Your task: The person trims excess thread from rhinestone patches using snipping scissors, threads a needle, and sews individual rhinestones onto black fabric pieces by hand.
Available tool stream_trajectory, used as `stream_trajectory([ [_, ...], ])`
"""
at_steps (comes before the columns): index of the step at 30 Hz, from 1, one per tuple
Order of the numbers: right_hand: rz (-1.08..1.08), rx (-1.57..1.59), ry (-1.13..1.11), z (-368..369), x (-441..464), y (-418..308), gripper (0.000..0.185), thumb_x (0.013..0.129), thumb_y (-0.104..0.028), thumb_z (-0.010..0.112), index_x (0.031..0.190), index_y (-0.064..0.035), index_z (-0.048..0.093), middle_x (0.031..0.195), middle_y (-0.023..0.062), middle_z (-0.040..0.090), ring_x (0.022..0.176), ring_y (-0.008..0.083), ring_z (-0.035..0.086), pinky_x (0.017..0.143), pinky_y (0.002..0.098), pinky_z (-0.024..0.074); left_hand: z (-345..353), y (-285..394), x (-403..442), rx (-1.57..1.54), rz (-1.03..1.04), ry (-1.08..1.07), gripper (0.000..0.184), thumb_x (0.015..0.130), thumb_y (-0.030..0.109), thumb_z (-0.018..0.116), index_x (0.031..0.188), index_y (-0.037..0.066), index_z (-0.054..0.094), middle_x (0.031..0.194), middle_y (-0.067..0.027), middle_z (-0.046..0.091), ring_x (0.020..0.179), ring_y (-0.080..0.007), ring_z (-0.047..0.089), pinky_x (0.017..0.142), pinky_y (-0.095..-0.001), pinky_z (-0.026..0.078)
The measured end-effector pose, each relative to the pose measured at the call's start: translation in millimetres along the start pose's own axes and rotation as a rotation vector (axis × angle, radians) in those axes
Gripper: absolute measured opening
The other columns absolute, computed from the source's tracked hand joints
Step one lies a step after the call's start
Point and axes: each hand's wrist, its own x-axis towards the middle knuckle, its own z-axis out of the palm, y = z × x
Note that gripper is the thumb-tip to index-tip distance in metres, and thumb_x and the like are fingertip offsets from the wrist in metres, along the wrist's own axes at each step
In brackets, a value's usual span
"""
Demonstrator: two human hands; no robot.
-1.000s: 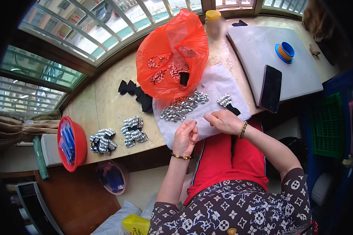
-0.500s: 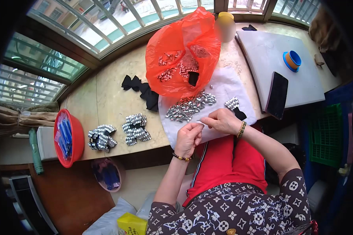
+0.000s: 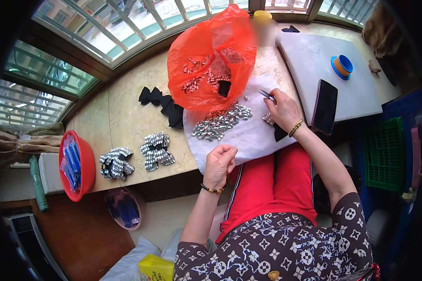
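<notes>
My right hand (image 3: 283,111) is raised over the right part of the white cloth (image 3: 253,146). Its fingers grip what looks like small scissors (image 3: 267,95), with two thin metal points facing up and left. Partly hidden beneath this hand are a silver-beaded piece (image 3: 267,119) and black fabric (image 3: 280,133). At the cloth's front edge my left hand (image 3: 219,164) is closed in a pinch; whatever its fingertips hold is too small to make out. Between and beyond both hands lies a spread heap of silver beads (image 3: 222,122).
Behind the heap stands an open red plastic bag (image 3: 185,58) of beads. Black bows (image 3: 172,112) and silver-beaded bows (image 3: 157,152) lie leftward, near a red basin (image 3: 90,164). On the right, a grey board (image 3: 356,100) carries a phone (image 3: 324,107) and a blue-orange ring-shaped holder (image 3: 343,68).
My right hand has moved away from my left, up and right over the beaded piece, and the scissors now show. My left hand remains pinched near the cloth's edge. The view has shifted slightly.
</notes>
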Motion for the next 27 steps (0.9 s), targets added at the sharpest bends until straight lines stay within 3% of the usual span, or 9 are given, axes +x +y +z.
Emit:
stream_trajectory([
  [4, 0.007, 0.139, -0.046, -19.0, -12.7, -18.7, 0.019, 0.081, -0.024, 0.059, 0.087, -0.0057, 0.056, 0.061, 0.0056, 0.056, 0.054, 0.0217, 0.055, 0.051, 0.0314, 0.0427, 8.4, 0.5, -5.2, -0.034, 0.067, 0.017, 0.009, 0.084, 0.007, 0.059, 0.088, 0.0, 0.058, 0.06, -0.0027, 0.051, 0.042, -0.0056, 0.037, 0.037, -0.0151, 0.028],
  [6, 0.1, 0.622, -0.293, -31.5, -32.1, -35.9, 0.015, 0.086, -0.015, 0.055, 0.09, -0.001, 0.059, 0.063, 0.001, 0.055, 0.055, 0.0091, 0.048, 0.048, 0.0239, 0.0367, 13.7, -2.1, -8.2, -0.074, 0.121, 0.034, 0.01, 0.083, 0.008, 0.06, 0.089, 0.0, 0.058, 0.061, -0.0018, 0.052, 0.042, -0.0049, 0.038, 0.038, -0.0145, 0.028],
  [8, 0.117, 0.833, -0.339, -39.2, -56.8, -53.0, 0.019, 0.089, -0.014, 0.053, 0.098, 0.0003, 0.06, 0.064, -0.0025, 0.053, 0.056, 0.0042, 0.045, 0.049, 0.0188, 0.0335, 21.1, -5.0, -8.7, -0.067, 0.152, 0.031, 0.01, 0.084, 0.008, 0.06, 0.09, 0.0, 0.058, 0.065, -0.0024, 0.054, 0.045, -0.0051, 0.04, 0.04, -0.0143, 0.03],
  [9, 0.119, 0.834, -0.331, -44.9, -67.8, -60.5, 0.019, 0.089, -0.014, 0.053, 0.098, 0.0003, 0.06, 0.064, -0.0025, 0.053, 0.056, 0.0042, 0.045, 0.049, 0.0188, 0.0335, 25.1, -7.0, -9.2, -0.062, 0.185, 0.034, 0.011, 0.084, 0.008, 0.059, 0.091, 0.0, 0.058, 0.069, -0.003, 0.056, 0.047, -0.0053, 0.042, 0.043, -0.0142, 0.032],
  [11, 0.346, 1.173, -0.454, -53.6, -85.4, -73.0, 0.021, 0.085, -0.011, 0.055, 0.103, -0.0003, 0.06, 0.067, -0.0017, 0.055, 0.057, 0.0039, 0.044, 0.049, 0.0164, 0.0325, 32.9, -11.2, -10.9, -0.053, 0.251, 0.043, 0.011, 0.085, 0.009, 0.059, 0.093, 0.0, 0.058, 0.077, -0.0043, 0.059, 0.053, -0.0058, 0.045, 0.048, -0.0138, 0.036],
  [16, 0.243, 1.14, -0.198, -49.3, -102.2, -88.9, 0.024, 0.082, -0.005, 0.054, 0.105, -0.0011, 0.058, 0.072, -0.0011, 0.056, 0.057, 0.0031, 0.043, 0.046, 0.015, 0.031, 58.3, -20.4, -12.5, -0.165, 0.371, 0.183, 0.014, 0.086, 0.008, 0.057, 0.098, 0.001, 0.057, 0.098, -0.0067, 0.06, 0.07, -0.008, 0.053, 0.062, -0.0147, 0.041],
  [21, 0.214, 1.195, -0.073, -35.3, -109.1, -101.2, 0.023, 0.078, -0.002, 0.055, 0.1, -0.0002, 0.059, 0.076, 0.0011, 0.055, 0.057, 0.0041, 0.043, 0.051, 0.0161, 0.037, 68.0, -26.4, -18.3, -0.318, 0.362, 0.108, 0.017, 0.087, 0.008, 0.057, 0.102, 0.002, 0.055, 0.115, -0.0089, 0.054, 0.084, -0.0106, 0.054, 0.075, -0.019, 0.044],
  [27, 0.306, 1.318, -0.259, -27.0, -118.9, -93.2, 0.019, 0.077, -0.004, 0.057, 0.096, -0.0011, 0.059, 0.072, 0.0003, 0.055, 0.055, 0.0045, 0.042, 0.049, 0.017, 0.0346, 62.3, -33.3, -22.9, -0.361, 0.284, 0.029, 0.017, 0.088, 0.012, 0.056, 0.101, 0.003, 0.054, 0.107, -0.0088, 0.057, 0.085, -0.0124, 0.056, 0.081, -0.0266, 0.045],
])
